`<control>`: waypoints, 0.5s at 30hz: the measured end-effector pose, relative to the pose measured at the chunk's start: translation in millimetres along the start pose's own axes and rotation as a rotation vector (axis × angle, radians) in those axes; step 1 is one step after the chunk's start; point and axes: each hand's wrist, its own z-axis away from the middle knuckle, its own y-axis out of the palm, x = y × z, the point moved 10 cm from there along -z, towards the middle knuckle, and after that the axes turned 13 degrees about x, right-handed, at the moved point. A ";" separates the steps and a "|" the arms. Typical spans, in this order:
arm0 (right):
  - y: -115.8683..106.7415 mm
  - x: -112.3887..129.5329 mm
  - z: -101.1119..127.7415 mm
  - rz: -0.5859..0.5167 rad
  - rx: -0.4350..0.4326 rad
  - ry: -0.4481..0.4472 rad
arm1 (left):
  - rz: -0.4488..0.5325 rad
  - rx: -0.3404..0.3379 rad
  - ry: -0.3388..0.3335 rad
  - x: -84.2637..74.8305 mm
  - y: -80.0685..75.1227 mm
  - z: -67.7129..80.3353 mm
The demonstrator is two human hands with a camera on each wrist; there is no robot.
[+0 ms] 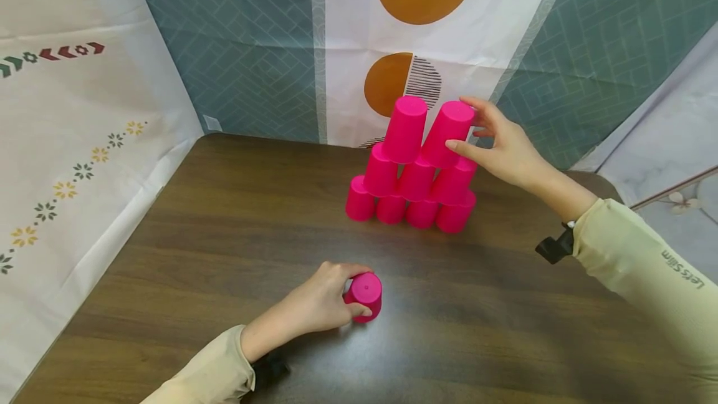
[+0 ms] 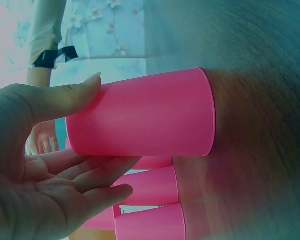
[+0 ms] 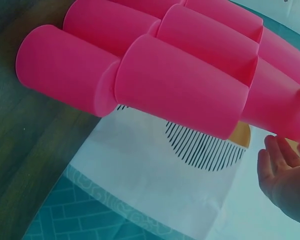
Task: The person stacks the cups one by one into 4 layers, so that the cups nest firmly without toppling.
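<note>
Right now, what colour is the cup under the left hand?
Bright pink. The cup under the left hand shows best in the head view.

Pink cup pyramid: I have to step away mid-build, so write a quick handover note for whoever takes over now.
Right hand: grips the tilted top-right cup, not yet seated square.
Left hand: grips a single upside-down cup on the table, near the front.
Done: bottom row of four, then three, plus the top-left cup on the third row.
Left: probably settle the tilted cup, then cap the pyramid with the single cup.
</note>
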 end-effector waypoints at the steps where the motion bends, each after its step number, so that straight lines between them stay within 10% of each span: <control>1: -0.1 0.2 0.0 -0.005 -0.005 -0.001 | 0.000 0.000 0.000 0.1 -0.3 -0.2; 8: -2.0 0.9 3.8 -0.018 -0.065 -0.021 | 0.001 -0.017 0.000 1.1 1.8 -1.2; 15: -6.3 35.4 37.6 0.134 -0.345 -0.265 | -0.049 -0.045 0.080 -17.5 -9.8 -2.2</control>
